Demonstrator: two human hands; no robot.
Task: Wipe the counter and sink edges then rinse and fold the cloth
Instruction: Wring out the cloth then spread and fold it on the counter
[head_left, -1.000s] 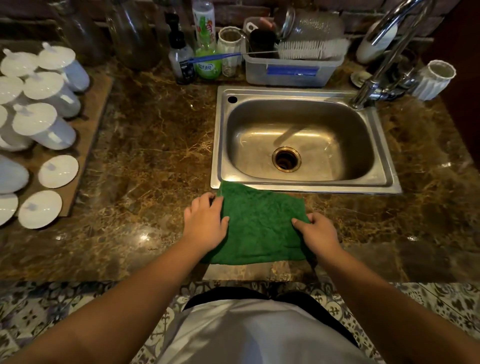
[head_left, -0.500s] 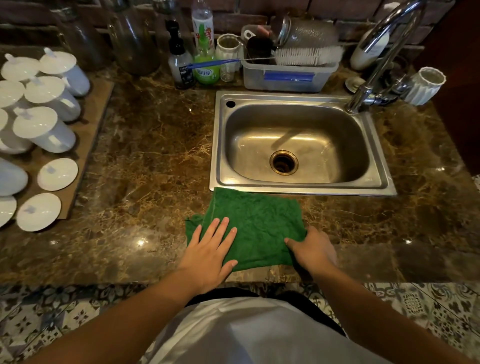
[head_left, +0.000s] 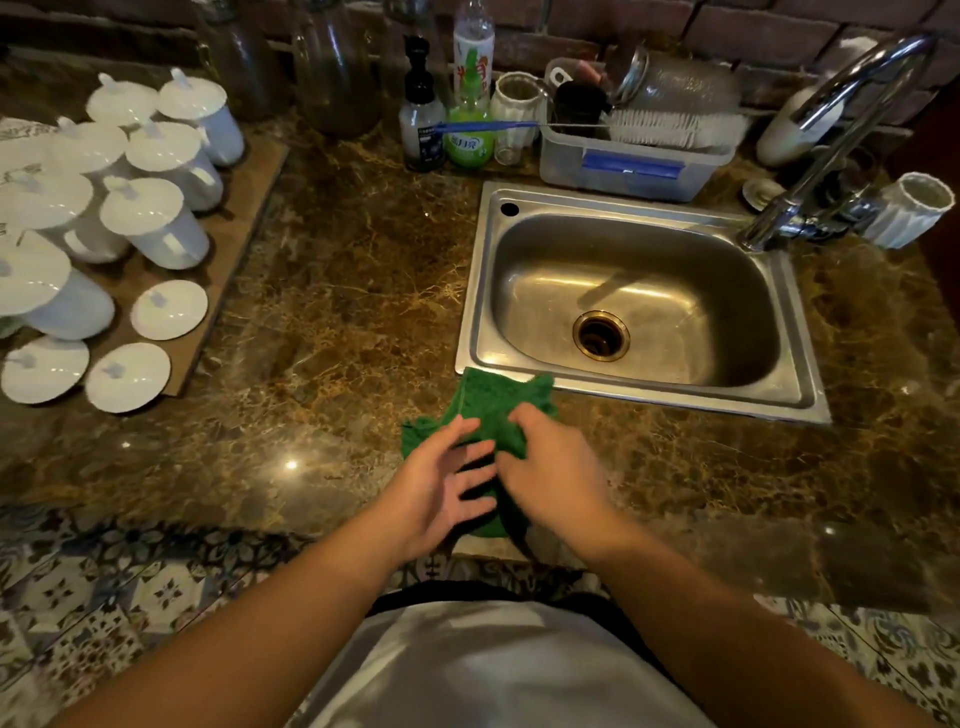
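Observation:
A green cloth (head_left: 483, 405) lies bunched on the brown marble counter (head_left: 332, 322), just below the front left corner of the steel sink (head_left: 644, 400). My right hand (head_left: 550, 473) grips the cloth's right part and has drawn it over toward the left. My left hand (head_left: 441, 483) lies with spread, straight fingers on the cloth's left side. The two hands almost touch. The lower part of the cloth is hidden under both hands.
A curved tap (head_left: 810, 171) stands at the sink's far right corner, beside a white ribbed cup (head_left: 909, 215). A plastic bin with a brush (head_left: 634, 161) and soap bottles (head_left: 447, 130) line the back. White lidded cups (head_left: 150, 218) fill the left side.
The flat cloth has been pulled together into a narrower, bunched shape. My right hand moved left with the cloth's right edge. My left hand slid slightly right on it.

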